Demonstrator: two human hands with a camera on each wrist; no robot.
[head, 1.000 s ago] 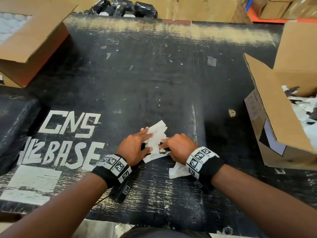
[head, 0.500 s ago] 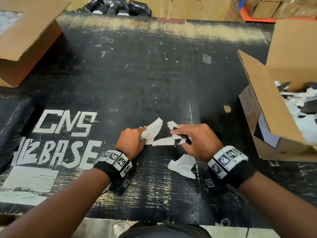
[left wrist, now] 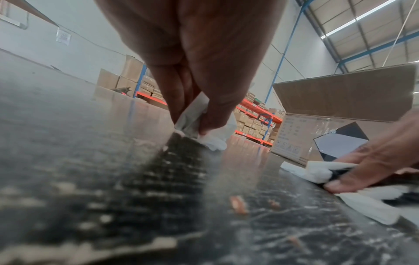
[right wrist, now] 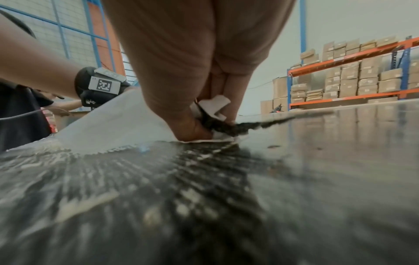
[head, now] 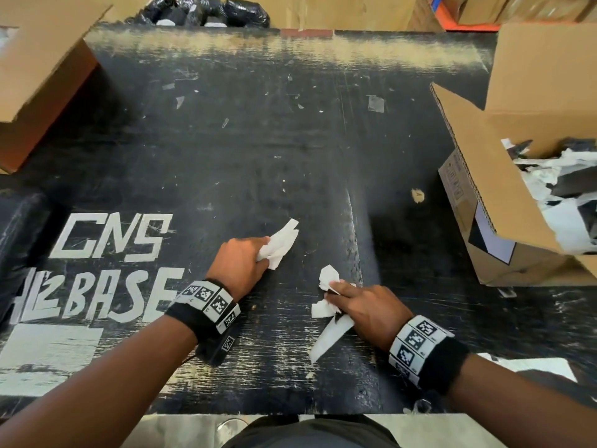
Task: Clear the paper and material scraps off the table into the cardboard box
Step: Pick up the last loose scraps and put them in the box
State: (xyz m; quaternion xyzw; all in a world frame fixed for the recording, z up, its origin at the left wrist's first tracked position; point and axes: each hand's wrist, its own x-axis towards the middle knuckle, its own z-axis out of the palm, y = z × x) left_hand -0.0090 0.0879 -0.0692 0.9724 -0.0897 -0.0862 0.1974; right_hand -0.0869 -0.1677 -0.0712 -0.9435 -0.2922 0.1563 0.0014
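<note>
My left hand [head: 248,260] grips a crumpled bunch of white paper scraps [head: 280,242] low over the black table [head: 258,140]; the left wrist view shows the fingers [left wrist: 204,114] curled round the paper [left wrist: 192,120]. My right hand [head: 361,305] lies near the table's front edge and pinches white paper and a dark material scrap [head: 328,287]. Under that hand a longer white strip [head: 329,337] lies flat. In the right wrist view, thumb and fingers [right wrist: 188,129] clamp the dark scrap [right wrist: 226,126]. The open cardboard box [head: 504,195] with scraps inside stands at the right.
A second cardboard box [head: 42,79] sits at the far left corner, and black wrapped bundles [head: 206,11] lie beyond the far edge. Small paper flecks [head: 376,103] and a tan chip [head: 417,195] dot the table. White painted lettering [head: 109,250] marks the left part.
The hands have pulled apart, each with its own bunch of scraps. The right hand has slid back toward me onto the loose white piece near the front edge.
</note>
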